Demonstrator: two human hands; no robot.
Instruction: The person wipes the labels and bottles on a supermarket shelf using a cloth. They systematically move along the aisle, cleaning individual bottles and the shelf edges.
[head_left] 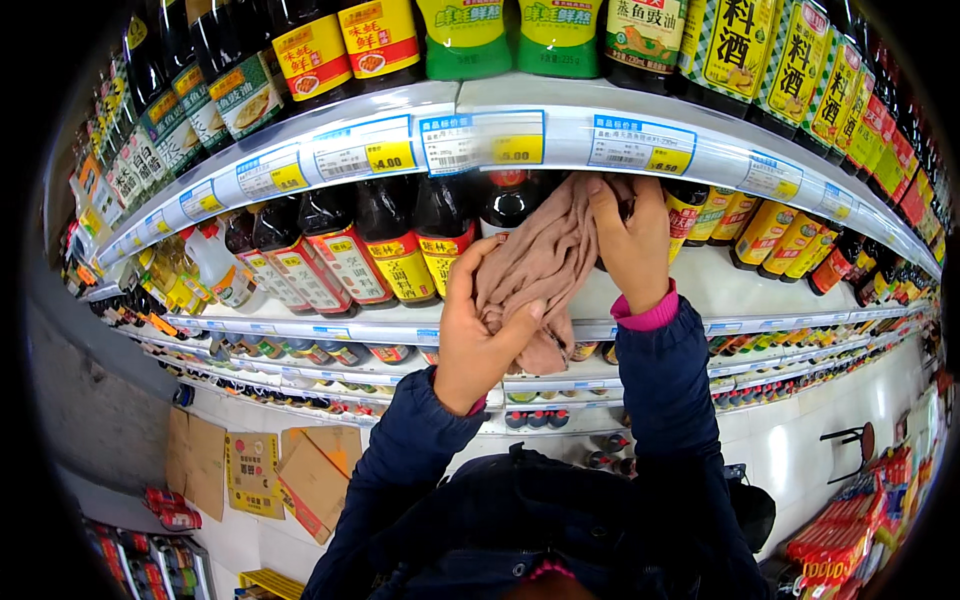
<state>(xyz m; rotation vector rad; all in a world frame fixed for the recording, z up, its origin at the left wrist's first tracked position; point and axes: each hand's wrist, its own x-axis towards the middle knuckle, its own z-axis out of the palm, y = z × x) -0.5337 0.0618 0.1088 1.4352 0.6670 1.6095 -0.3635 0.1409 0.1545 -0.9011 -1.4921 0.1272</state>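
Observation:
A crumpled pinkish-brown cloth (535, 255) hangs in front of the middle shelf, held between both hands. My left hand (475, 335) grips its lower left side, with the thumb lying across the folds. Higher up, just under the upper shelf's edge, my right hand (635, 245) pinches the cloth's top end, thumb in front. Whether a bottle is inside or behind the folds cannot be seen. A dark bottle (508, 207) stands right behind the cloth's left edge. Left of it are dark bottles with yellow and red labels (395, 265).
The upper shelf's edge (560, 140), lined with price tags, juts out above my hands. Green bottles (465, 40) stand on it. Yellow-labelled bottles (770, 235) fill the middle shelf's right side. Flattened cardboard (315, 480) lies on the floor at left; a stool (855, 440) is at right.

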